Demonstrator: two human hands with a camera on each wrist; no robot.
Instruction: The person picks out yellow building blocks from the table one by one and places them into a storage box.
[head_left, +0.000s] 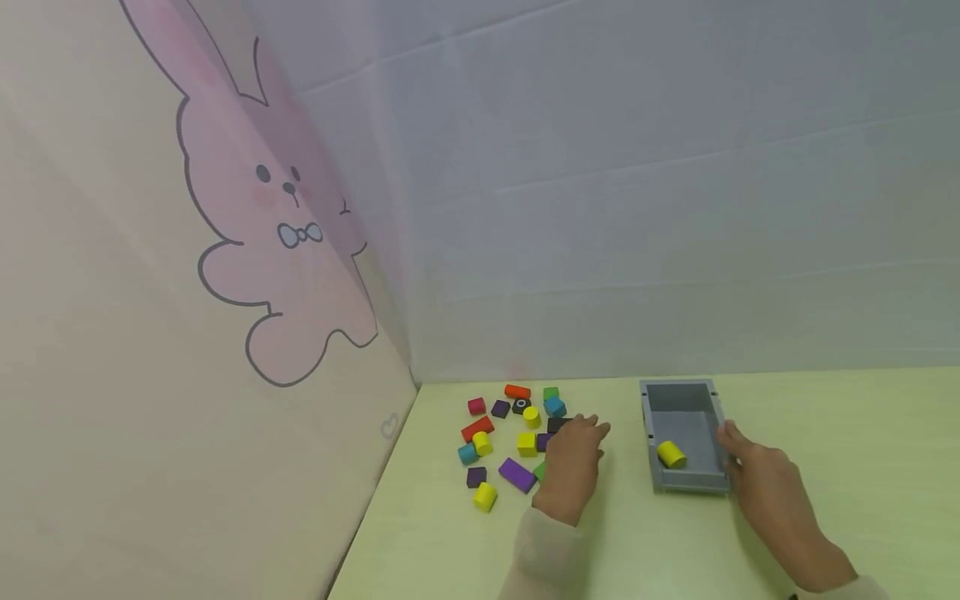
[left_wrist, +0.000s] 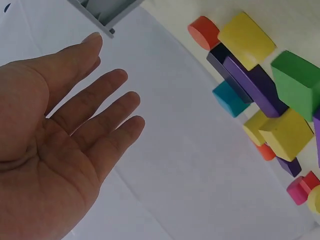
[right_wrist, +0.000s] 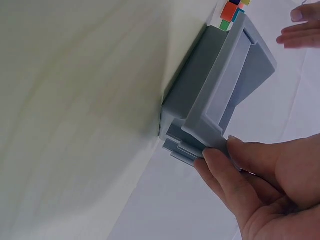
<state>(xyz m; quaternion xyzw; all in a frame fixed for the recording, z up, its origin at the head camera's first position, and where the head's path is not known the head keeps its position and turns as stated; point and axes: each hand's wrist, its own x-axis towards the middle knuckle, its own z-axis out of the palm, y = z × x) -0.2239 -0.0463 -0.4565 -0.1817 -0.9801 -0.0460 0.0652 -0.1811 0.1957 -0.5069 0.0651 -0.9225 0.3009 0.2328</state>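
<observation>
A grey plastic bin stands on the table with one yellow cylinder inside, near its front left corner. My right hand pinches the bin's right wall between thumb and fingers; the right wrist view shows the fingers at the rim. My left hand hovers over the right side of a group of coloured blocks. Its palm holds nothing in the left wrist view, where the fingers are loosely extended. It hides part of a black block and a green block in the head view.
Several blocks lie scattered left of the bin, among them a purple block, a yellow cylinder, a red block and a blue block. A pale wall rises behind the table; a rabbit picture marks the left wall.
</observation>
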